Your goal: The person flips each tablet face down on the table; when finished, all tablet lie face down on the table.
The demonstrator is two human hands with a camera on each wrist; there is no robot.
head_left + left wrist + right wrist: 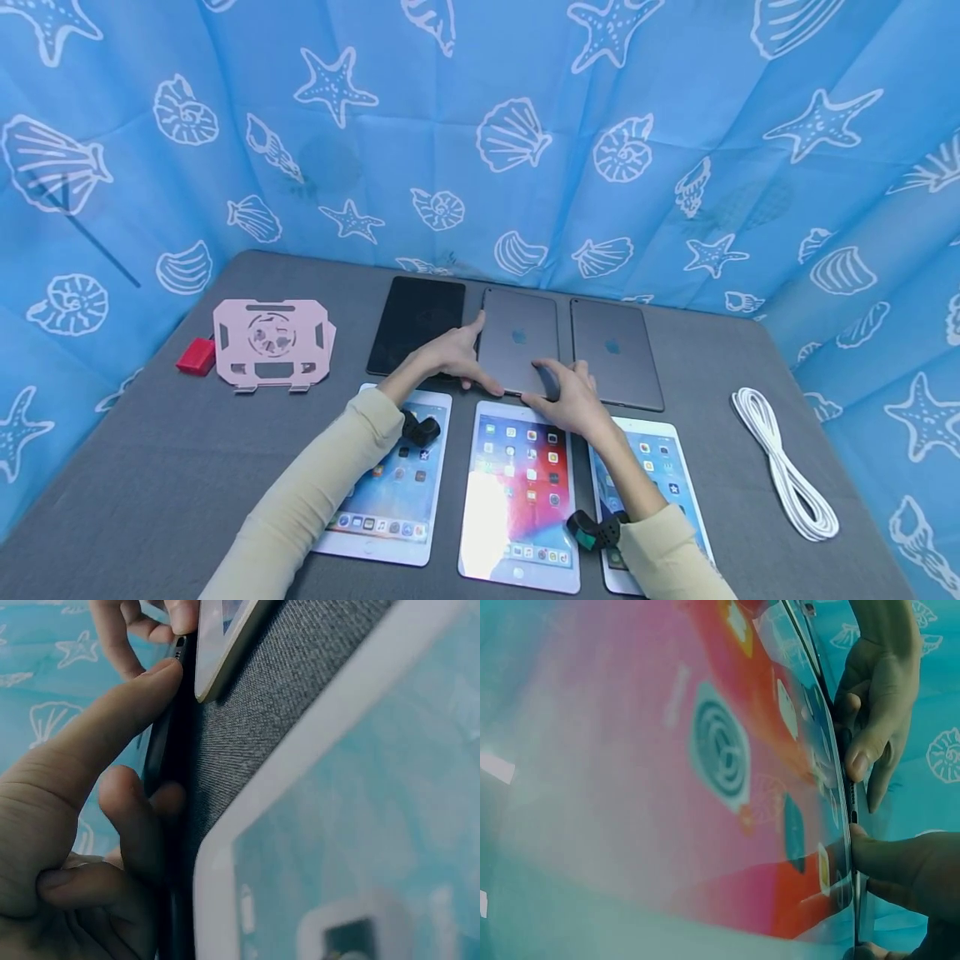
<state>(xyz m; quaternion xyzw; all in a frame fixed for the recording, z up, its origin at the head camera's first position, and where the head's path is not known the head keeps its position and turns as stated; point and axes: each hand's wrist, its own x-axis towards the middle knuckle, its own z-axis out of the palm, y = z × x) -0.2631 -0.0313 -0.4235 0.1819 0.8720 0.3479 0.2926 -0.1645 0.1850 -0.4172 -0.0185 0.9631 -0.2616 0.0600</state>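
Observation:
A grey tablet (pixel 517 329) with a logo on its back lies face down in the middle of the back row on the grey table (pixel 150 467). My left hand (pixel 468 354) grips its near left corner, with the thumb (pixel 112 720) pressed on the dark edge (pixel 161 750) and fingers curled beneath. My right hand (pixel 558 387) pinches the tablet's near edge, its thumb (pixel 907 870) against the rim (pixel 855 802). Just in front lies a white tablet (pixel 521 492) with its screen lit.
A black tablet (pixel 416 325) and another grey tablet (pixel 617 350) flank the held one. Two more lit white tablets (pixel 390 500) (pixel 660 467) lie under my forearms. A pink stand (pixel 272 342) and red block (pixel 197 357) sit left, a coiled white cable (pixel 787 462) right. Blue curtains (pixel 480 125) enclose the table.

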